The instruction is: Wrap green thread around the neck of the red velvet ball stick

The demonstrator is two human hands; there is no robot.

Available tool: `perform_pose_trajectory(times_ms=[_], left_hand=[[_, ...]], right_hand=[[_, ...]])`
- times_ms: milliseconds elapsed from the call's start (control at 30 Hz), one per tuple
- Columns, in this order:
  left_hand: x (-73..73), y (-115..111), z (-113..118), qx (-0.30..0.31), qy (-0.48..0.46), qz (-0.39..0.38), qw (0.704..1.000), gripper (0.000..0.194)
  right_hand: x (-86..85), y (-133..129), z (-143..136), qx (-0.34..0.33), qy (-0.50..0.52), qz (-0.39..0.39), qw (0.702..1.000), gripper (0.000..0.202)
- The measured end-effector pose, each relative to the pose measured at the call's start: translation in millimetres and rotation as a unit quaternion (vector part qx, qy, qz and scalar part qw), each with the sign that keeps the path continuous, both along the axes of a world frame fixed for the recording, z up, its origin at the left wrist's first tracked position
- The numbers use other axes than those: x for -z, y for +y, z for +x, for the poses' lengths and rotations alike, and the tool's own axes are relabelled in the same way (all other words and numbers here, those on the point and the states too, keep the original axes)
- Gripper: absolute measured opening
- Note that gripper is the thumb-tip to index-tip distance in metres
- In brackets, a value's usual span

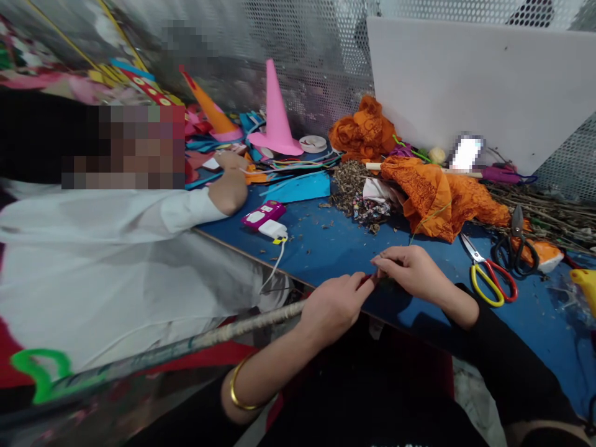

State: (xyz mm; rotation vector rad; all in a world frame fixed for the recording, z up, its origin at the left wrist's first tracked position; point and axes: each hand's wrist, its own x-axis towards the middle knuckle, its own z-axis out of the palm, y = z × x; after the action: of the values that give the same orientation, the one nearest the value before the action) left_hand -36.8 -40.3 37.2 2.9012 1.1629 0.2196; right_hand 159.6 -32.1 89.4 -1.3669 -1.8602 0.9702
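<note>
My left hand (333, 307) is wrapped round the end of a long pole (251, 323) that slants down to the left and is bound in pale wrapping near the hand. Something dark red shows at its fingertips. My right hand (410, 270) meets it over the table edge, thumb and fingers pinched together; what they pinch is too small to make out. Beyond the hands lies a crumpled orange cloth (437, 198). Scissors with red and yellow handles (487, 273) rest to the right of my right hand, beside black-handled scissors (516, 245).
A person in a white sleeve (186, 214) sits at the left, a hand on the blue table (316, 248). A purple device (263, 215) with a white cable lies between us. Pink cone (277, 118), orange cone (212, 112), dried stems (554, 214) and a white board (475, 81) stand behind.
</note>
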Motion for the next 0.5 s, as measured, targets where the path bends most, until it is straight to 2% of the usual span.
perform_pose_trajectory(times_ms=[100, 200, 267, 333, 433, 500], left_hand=[[-4.5, 7, -10, -0.052, -0.057, -0.06, 0.995, 0.042], [-10.6, 13, -23, -0.092, -0.112, -0.105, 0.984, 0.039], [-15.0, 16, -30, -0.108, -0.153, -0.148, 0.971, 0.038], [-19.2, 18, -34, -0.122, -0.196, -0.213, 0.949, 0.038], [-25.1, 16, -34, -0.136, -0.269, -0.356, 0.884, 0.038], [-28.4, 14, -31, -0.133, -0.321, -0.464, 0.815, 0.039]], right_hand=[[-16.2, -2, 15, -0.019, 0.111, -0.08, 0.99, 0.029], [-32.6, -3, 41, -0.055, 0.152, -0.151, 0.975, 0.029], [-36.8, 2, 59, -0.071, 0.166, -0.177, 0.967, 0.031], [-32.4, 11, 74, -0.045, 0.194, -0.174, 0.964, 0.033], [-12.4, 32, 81, 0.058, 0.207, -0.104, 0.971, 0.032], [3.7, 44, 78, 0.135, 0.114, -0.057, 0.983, 0.033]])
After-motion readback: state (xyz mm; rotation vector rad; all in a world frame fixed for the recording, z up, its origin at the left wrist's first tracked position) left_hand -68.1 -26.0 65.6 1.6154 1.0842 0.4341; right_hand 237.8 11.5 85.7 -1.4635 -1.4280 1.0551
